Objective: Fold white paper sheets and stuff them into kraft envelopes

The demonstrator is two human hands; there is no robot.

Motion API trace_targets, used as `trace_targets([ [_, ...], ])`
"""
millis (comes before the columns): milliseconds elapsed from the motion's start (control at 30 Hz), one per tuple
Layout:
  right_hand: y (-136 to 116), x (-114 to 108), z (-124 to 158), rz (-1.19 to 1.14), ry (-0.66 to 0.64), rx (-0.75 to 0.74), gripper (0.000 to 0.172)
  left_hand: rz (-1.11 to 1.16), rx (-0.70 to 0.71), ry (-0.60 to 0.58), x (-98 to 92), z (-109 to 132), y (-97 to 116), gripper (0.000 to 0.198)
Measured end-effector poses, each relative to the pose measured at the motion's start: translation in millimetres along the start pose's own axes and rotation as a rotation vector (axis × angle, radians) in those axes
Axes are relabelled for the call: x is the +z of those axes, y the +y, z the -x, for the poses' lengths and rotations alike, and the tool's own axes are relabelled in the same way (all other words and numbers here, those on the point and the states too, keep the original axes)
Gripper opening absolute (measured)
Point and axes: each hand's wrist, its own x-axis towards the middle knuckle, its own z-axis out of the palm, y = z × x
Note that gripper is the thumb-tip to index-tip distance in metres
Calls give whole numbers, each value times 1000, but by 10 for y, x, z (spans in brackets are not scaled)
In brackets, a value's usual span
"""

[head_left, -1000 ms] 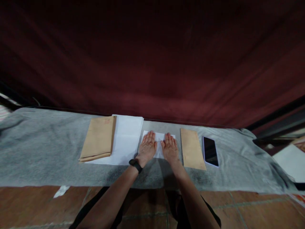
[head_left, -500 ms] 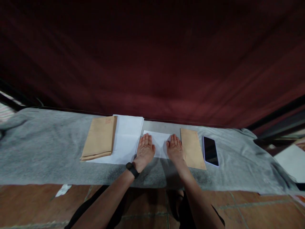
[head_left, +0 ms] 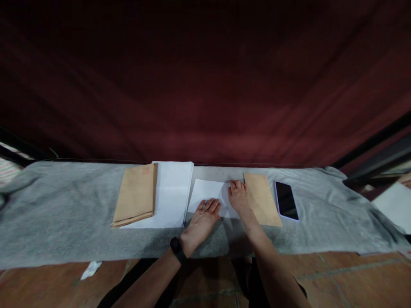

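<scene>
A folded white sheet of paper lies on the grey cloth in front of me. My left hand, with a black band at the wrist, lies flat with fingers stretched out, its fingertips on the sheet's near edge. My right hand rests flat on the sheet's right side, fingers together, next to a single brown envelope.
A stack of brown envelopes lies on white paper sheets at the left. A dark phone lies right of the single envelope. A dark red curtain hangs behind. Brown floor tiles lie below the cloth.
My hands slid apart over the sheet. Then the left hand drew back to the sheet's near edge and the right hand moved to its right side. The view shifted slightly.
</scene>
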Motion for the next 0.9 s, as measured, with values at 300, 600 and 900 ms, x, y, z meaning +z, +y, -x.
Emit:
trace_targets([
  [300, 222, -306, -39, -521, -88, 170, 14, 66, 78, 24, -110, 123, -76, 47],
  [600, 164, -761, -20, -1459, -95, 349, 39, 131, -138, 188, -214, 38, 78, 53],
  [900, 138, -770, -8, -1362, 17, 337, 57, 1601, -695, 635, -332, -179, 153, 25],
])
